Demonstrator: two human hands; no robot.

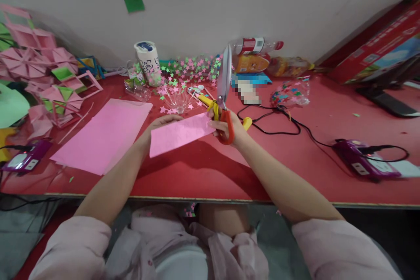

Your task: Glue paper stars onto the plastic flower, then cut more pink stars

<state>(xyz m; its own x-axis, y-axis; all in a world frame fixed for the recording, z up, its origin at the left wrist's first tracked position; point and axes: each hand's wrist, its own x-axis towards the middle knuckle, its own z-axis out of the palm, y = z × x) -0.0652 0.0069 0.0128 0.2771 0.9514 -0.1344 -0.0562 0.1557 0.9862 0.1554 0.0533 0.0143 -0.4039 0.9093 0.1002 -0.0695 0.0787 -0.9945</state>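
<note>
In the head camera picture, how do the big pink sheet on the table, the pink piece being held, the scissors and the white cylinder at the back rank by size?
1. Big pink sheet
2. Held pink piece
3. Scissors
4. White cylinder, though it stands farther from the camera, so its place after the scissors is unsure.

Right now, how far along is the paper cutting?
Done: folded pink shapes are piled at left. In hand: the left hand holds a pink paper piece; the right hand grips scissors, blades raised clear of it. Left: a full pink sheet lies uncut.
</note>
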